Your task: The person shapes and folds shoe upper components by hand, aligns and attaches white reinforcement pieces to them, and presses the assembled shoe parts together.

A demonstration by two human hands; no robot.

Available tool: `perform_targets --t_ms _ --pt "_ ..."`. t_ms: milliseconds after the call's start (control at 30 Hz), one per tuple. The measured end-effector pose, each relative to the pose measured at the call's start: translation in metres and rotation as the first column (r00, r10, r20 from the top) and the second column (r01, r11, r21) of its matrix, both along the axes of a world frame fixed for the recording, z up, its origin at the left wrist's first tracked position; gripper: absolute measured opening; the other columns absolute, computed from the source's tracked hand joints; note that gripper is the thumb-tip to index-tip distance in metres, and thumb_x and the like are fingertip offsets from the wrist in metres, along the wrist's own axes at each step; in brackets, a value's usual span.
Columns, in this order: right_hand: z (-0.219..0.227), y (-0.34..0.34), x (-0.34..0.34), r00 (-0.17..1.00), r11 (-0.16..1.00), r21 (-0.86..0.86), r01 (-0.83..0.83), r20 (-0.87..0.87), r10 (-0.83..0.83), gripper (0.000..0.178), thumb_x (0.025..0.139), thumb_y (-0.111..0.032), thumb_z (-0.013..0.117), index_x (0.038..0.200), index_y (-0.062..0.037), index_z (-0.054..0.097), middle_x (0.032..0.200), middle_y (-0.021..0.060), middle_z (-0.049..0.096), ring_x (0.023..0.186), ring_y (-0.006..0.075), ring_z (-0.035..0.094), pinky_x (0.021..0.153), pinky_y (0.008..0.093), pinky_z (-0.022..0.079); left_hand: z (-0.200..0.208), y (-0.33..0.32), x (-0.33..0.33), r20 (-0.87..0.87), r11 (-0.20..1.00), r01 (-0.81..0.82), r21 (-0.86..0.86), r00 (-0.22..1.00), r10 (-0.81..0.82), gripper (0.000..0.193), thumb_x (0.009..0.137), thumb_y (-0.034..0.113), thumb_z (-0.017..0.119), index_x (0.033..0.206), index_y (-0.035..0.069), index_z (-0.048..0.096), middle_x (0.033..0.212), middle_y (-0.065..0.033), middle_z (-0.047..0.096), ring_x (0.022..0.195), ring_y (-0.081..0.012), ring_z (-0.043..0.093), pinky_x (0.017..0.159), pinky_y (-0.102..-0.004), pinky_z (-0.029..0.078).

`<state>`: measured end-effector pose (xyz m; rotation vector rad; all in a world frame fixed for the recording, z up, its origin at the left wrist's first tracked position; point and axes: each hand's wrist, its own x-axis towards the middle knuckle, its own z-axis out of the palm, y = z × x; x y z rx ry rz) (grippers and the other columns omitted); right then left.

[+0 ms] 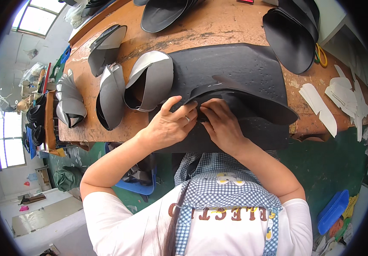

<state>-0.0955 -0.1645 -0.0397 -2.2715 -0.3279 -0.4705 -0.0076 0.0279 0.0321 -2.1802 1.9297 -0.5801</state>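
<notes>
A black curved shoe upper (252, 100) lies over a black mat (231, 59), its wide rounded end toward the right. At its left end, my left hand (173, 121) is closed on the edge, with the index finger raised and a ring on one finger. My right hand (222, 123) pinches the same end from the other side, fingertips close to those of the left. The fingers hide the spot between them, so any small part there cannot be made out.
Grey-lined uppers (152, 81) stand left of the mat on the worn wooden table (218, 25), with more stacked uppers (68, 100) farther left. Another black stack (292, 38) is at the far right. White cut pieces (318, 106) and yellow-handled scissors (320, 55) lie right.
</notes>
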Motion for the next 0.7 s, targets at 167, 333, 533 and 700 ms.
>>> perform_targets --t_ms 167,333,533,700 --pt "-0.005 0.001 -0.002 0.998 0.999 0.015 0.033 0.053 -0.034 0.032 0.081 0.0 0.073 0.113 0.002 0.069 0.12 0.0108 0.063 0.114 0.0293 0.06 0.096 0.0397 0.054 0.002 0.009 0.017 -0.03 0.999 0.032 -0.002 0.999 -0.032 0.029 0.074 0.019 0.072 0.102 0.01 0.078 0.108 0.0031 0.068 0.12 -0.014 0.058 0.117 -0.0465 0.026" --pt "-0.003 0.0 0.0 0.998 0.999 -0.041 -0.001 0.069 0.004 0.03 0.082 -0.001 0.072 0.111 0.0023 0.071 0.119 0.0082 0.065 0.113 0.0273 0.062 0.093 0.0378 0.055 -0.004 0.015 0.024 -0.049 0.994 0.105 -0.031 0.993 -0.107 0.03 0.075 0.018 0.071 0.103 0.01 0.079 0.107 0.0045 0.067 0.121 -0.0126 0.057 0.117 -0.0442 0.027" --pt "0.0 -0.001 0.004 0.998 1.0 -0.026 0.016 0.056 -0.015 0.024 0.081 0.001 0.072 0.105 0.0003 0.073 0.11 0.0054 0.069 0.105 0.0251 0.064 0.085 0.0372 0.057 0.005 -0.001 0.006 -0.101 0.998 -0.051 -0.035 0.994 0.047 0.03 0.076 0.02 0.072 0.103 0.008 0.077 0.104 0.0 0.067 0.128 -0.0186 0.054 0.121 -0.053 0.019" --pt "0.009 -0.003 0.004 0.994 0.992 0.098 0.075 0.068 -0.081 0.019 0.079 0.003 0.073 0.098 -0.0013 0.072 0.098 0.0074 0.07 0.094 0.0274 0.067 0.079 0.038 0.057 0.003 -0.018 -0.004 -0.089 0.993 -0.117 0.004 0.989 0.117 0.032 0.076 0.024 0.075 0.101 0.004 0.073 0.098 -0.0047 0.067 0.129 -0.0224 0.053 0.121 -0.0589 0.017"
